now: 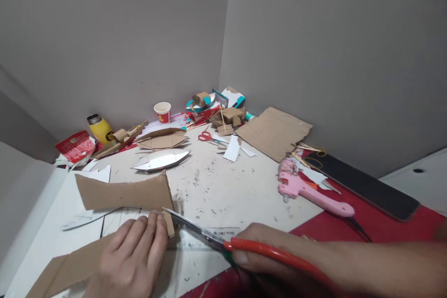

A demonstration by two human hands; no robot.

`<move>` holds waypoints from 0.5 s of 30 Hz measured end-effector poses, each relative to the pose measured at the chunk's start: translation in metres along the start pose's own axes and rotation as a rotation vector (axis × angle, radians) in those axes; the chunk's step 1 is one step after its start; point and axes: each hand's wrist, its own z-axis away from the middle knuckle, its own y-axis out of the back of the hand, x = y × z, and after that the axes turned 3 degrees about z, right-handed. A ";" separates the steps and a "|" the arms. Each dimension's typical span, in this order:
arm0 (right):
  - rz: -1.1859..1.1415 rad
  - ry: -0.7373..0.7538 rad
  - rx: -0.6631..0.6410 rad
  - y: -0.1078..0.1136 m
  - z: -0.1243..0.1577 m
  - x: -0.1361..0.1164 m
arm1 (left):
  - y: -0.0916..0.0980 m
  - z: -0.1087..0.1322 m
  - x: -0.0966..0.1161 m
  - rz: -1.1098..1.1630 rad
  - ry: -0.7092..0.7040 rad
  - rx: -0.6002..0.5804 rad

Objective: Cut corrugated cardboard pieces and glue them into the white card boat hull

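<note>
My left hand (134,253) presses a piece of brown cardboard (122,193) at its near right side, fingers close together on it. The cardboard has a curved edge, and a long strip of it (66,265) runs out at the lower left. In my right hand (268,247) is a large pair of scissors (199,233) with red and green handles. Its blades point left and meet the cardboard's right end beside my left fingertips. Under the cardboard lies white paper with drawn lines (111,223). A clear ruler (223,233) lies behind the scissors.
A pink glue gun (296,188) with a cord lies at right, near a dark board (363,186) and a flat cardboard sheet (274,132). Along the back stand a paper cup (162,114), a yellow bottle (100,130), boat-shaped pieces (162,159) and small red scissors (206,136).
</note>
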 end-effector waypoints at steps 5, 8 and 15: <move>0.005 -0.001 0.023 -0.003 -0.001 0.000 | 0.002 0.001 0.000 0.002 0.014 0.007; 0.014 -0.015 0.059 -0.005 -0.003 0.002 | 0.003 0.000 0.002 0.002 0.019 0.018; 0.084 0.121 0.057 -0.005 -0.003 0.011 | 0.007 -0.006 0.001 0.050 0.025 -0.004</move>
